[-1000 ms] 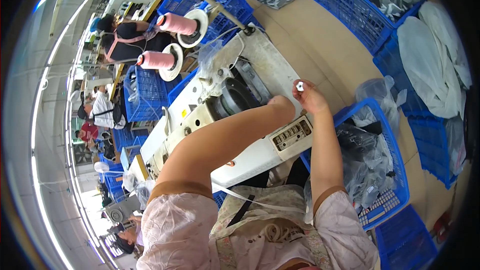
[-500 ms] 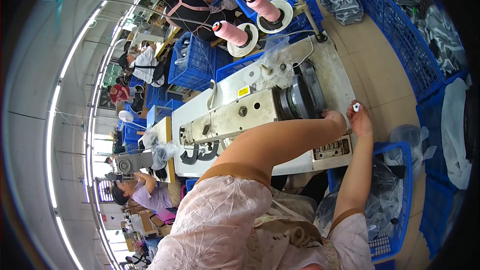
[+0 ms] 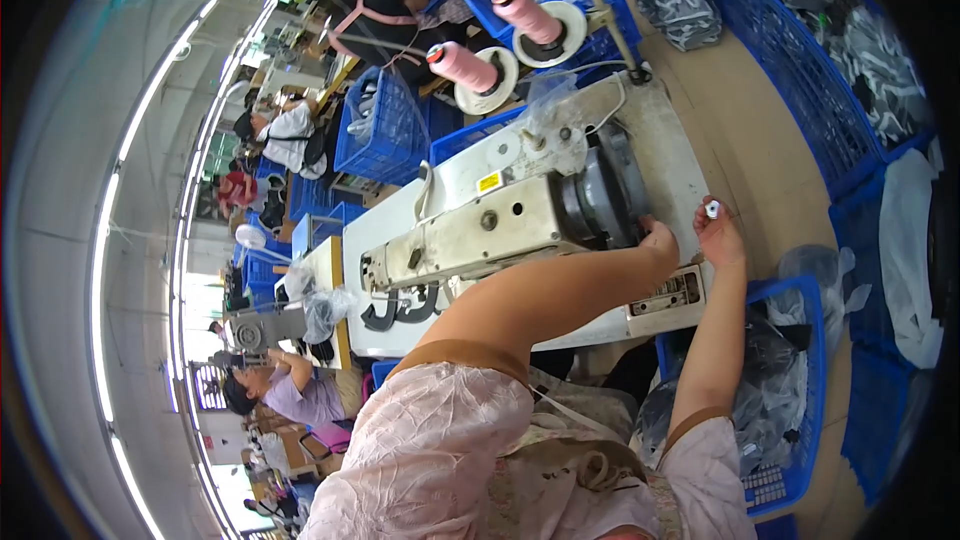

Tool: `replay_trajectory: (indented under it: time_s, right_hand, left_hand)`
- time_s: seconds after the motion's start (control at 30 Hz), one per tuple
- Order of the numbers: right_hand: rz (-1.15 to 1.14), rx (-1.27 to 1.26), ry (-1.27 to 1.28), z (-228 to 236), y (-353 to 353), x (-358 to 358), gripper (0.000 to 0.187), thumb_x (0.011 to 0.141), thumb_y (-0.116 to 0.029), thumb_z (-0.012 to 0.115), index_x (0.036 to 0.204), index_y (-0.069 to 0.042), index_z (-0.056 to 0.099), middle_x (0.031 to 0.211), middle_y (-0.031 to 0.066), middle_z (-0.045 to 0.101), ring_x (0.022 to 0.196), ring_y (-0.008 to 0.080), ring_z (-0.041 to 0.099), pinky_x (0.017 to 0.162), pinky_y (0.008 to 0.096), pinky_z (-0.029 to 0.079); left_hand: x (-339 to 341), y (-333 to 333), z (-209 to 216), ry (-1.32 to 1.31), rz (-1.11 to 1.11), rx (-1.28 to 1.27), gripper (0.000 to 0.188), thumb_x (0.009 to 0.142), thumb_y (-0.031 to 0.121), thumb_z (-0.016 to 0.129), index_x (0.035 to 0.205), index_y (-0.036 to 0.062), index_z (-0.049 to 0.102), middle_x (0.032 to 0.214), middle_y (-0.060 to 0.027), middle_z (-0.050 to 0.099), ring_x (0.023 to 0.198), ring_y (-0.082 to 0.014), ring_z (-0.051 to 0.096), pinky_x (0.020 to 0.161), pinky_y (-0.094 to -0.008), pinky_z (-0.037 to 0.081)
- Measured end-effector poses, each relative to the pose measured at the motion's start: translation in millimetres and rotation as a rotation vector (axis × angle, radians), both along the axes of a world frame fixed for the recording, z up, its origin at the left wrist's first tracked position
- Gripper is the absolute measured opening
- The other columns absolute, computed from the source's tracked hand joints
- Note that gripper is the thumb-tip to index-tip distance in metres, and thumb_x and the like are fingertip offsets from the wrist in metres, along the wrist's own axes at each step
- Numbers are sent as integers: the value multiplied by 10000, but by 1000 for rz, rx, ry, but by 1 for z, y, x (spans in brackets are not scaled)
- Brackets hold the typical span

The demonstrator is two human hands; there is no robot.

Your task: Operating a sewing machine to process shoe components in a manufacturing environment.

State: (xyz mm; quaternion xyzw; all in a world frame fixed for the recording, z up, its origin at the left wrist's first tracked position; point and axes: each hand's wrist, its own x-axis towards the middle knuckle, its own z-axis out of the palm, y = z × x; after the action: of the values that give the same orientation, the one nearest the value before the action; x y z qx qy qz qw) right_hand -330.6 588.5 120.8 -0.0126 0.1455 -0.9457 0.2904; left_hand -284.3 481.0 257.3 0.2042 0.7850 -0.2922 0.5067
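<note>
My left hand point(image 3: 660, 242) is at the right end of a cream sewing machine point(image 3: 470, 225), against the edge of its dark handwheel point(image 3: 600, 195). Its fingers are bunched and partly hidden, so whether they grip the rim is unclear. Just to the right, over the table's end, my right hand point(image 3: 722, 238) pinches a small white piece point(image 3: 712, 209) with a dark spot in its middle. The fingers curl around it, and its exact kind is too small to tell. The machine lies across a white tabletop point(image 3: 385, 230), its needle end toward the left.
Two pink thread cones point(image 3: 462, 67) stand beyond the machine. A blue crate point(image 3: 800, 460) with plastic-wrapped goods sits beside my right forearm. More blue crates point(image 3: 800, 70) line the right side. A metal pole point(image 3: 605, 10) rises at the table's far corner. Co-workers point(image 3: 290, 395) sit to the left.
My left hand has shifted slightly left and up against the handwheel, and more of its fingers show. My right hand stays nearly in place with the small white piece.
</note>
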Motion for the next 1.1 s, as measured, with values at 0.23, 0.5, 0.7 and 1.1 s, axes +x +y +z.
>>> replay_trajectory:
  time_s: [0.23, 0.5, 0.7, 1.1]
  right_hand:
    - [110, -40, -31, -24, 10, -9, 352, 883, -256, 592, 1126, -14, 511, 916, 69, 527, 843, 171, 482, 760, 280, 422]
    - [107, 51, -51, 1, 32, -11, 353, 921, -275, 549, 1155, -20, 478, 870, 66, 490, 780, 160, 431, 719, 288, 390]
    - [-6, 392, -93, 36, 40, 3, 335, 943, -269, 521, 1194, -50, 487, 927, 49, 574, 795, 131, 507, 718, 268, 428]
    - [-10, 465, 29, 49, 42, 40, 334, 905, -179, 547, 1187, -2, 526, 1124, 146, 584, 1036, 239, 550, 907, 357, 440]
  left_hand:
    - [140, -53, 153, 455, 304, 1092, 128, 721, 174, 596, 771, 56, 604, 718, -116, 591, 736, -295, 628, 620, -413, 502]
    - [375, -361, 78, 947, 1606, 355, 287, 802, 297, 578, 910, 44, 658, 882, -174, 652, 856, -357, 618, 754, -437, 488]
    - [398, -491, 5, 1462, 1587, 158, 361, 776, 196, 643, 1095, 65, 536, 1082, -176, 523, 959, -380, 578, 774, -445, 497]
    - [426, -502, -17, 1610, 1477, 544, 190, 813, 141, 575, 892, -31, 590, 780, -179, 599, 728, -330, 580, 680, -407, 453]
